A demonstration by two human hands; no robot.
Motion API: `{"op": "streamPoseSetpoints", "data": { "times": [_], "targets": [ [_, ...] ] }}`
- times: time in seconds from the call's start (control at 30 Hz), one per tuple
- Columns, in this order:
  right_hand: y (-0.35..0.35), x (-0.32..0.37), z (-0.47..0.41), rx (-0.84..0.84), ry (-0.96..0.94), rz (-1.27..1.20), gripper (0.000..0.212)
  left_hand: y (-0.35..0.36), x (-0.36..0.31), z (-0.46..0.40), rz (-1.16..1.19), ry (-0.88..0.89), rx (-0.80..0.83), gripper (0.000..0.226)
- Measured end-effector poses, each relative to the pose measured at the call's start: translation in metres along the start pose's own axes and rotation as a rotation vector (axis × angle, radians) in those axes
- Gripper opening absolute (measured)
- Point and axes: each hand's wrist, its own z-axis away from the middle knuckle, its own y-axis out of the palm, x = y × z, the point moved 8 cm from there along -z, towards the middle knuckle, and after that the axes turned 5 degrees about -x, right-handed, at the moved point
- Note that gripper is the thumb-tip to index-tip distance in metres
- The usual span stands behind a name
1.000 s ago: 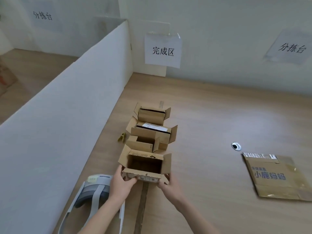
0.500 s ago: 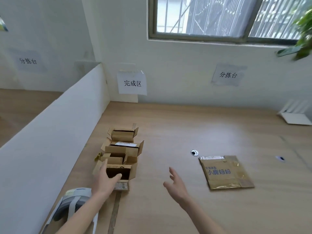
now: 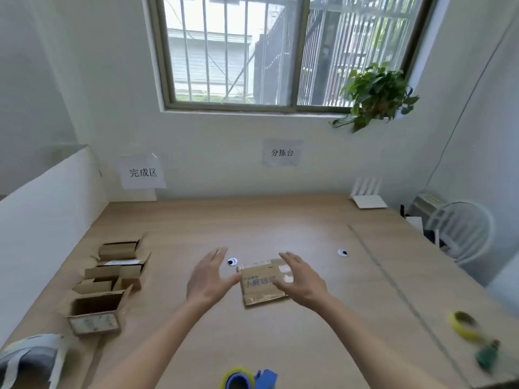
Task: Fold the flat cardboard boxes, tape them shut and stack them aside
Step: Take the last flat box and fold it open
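1. At the far left, in the bottom corner of the wooden table [image 3: 280, 220], lies a grey and white headset [image 3: 29, 357], only partly in view.
2. Just beside it stands a row of folded cardboard boxes [image 3: 111, 279] along the white partition [image 3: 42, 220]. Their flaps are open. The nearest one [image 3: 97, 313] lies on its side with a label on the front.
3. The left hand [image 3: 207, 279] is raised above the table, with straight fingers spread a little. It holds nothing. Its thumb side is near the left edge of the flat box.
4. The flat cardboard box [image 3: 262, 284] lies on the middle of the table, between the two hands, with blue printed letters on top. A cable hole [image 3: 232, 261] is just behind it.
5. The right hand [image 3: 302, 282] is over the right part of the flat box, fingers straight and relaxed. I cannot tell if it touches the cardboard.
6. At the bottom edge is a blue tape dispenser [image 3: 247, 379].
7. At the far right lies a yellow tape roll [image 3: 463, 325], blurred.
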Motion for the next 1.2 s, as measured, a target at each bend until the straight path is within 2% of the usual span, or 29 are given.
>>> {"op": "streamPoseSetpoints", "data": {
  "times": [0.23,0.43,0.57,0.83,1.03,1.2],
  "targets": [
    [-0.069,-0.072,0.009,-0.053,0.079,0.035,0.082,0.041,-0.092,-0.016,-0.036,0.090,0.050,0.093],
    [-0.072,-0.120,-0.034,-0.044,0.110,0.044,0.080,0.095,-0.105,-0.054,-0.025,0.053,0.082,0.088],
    [-0.034,-0.153,-0.078,0.030,0.123,0.044,0.079,0.147,-0.076,-0.083,-0.011,-0.016,0.105,0.084],
    [0.093,-0.219,-0.166,0.230,0.138,0.060,0.079,0.251,0.019,-0.130,-0.029,-0.178,0.165,0.069],
    [0.176,-0.260,-0.202,0.321,0.201,-0.009,0.080,0.315,0.087,-0.139,-0.022,-0.369,0.212,0.085],
    [0.226,-0.283,-0.231,0.343,0.264,-0.076,0.091,0.352,0.123,-0.152,-0.002,-0.483,0.165,0.095]
  ]
}}
